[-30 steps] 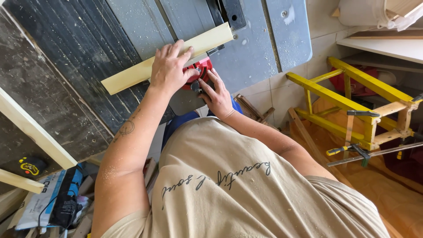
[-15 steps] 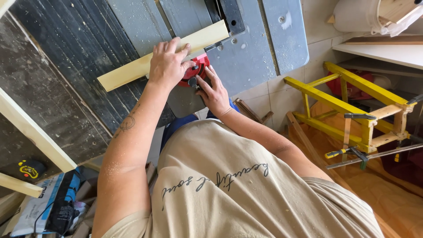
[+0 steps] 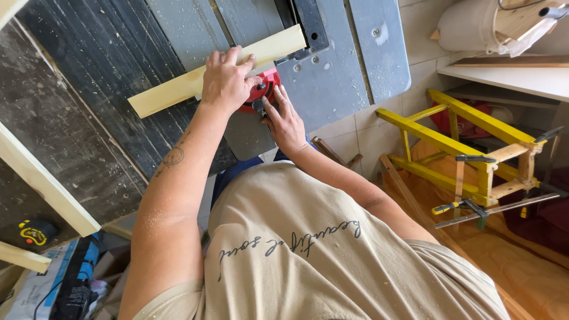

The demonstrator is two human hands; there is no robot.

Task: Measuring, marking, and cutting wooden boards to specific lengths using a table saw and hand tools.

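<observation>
Overhead, left hand (image 3: pixel 227 80) flat and open on the pale wooden strip (image 3: pixel 178 89), right hand (image 3: pixel 287 121) closed around the red gauge (image 3: pixel 265 88).

This is a woodworking workshop. Just beyond the fingers (image 3: pixel 234 59) lies the grey metal top of a table saw (image 3: pixel 349 65), dusted with sawdust. Well off to the right of the fingers stands a yellow wooden frame (image 3: pixel 468 142) held in bar clamps (image 3: pixel 474 207). Pale wooden boards (image 3: pixel 47 184) lie to their left.
</observation>
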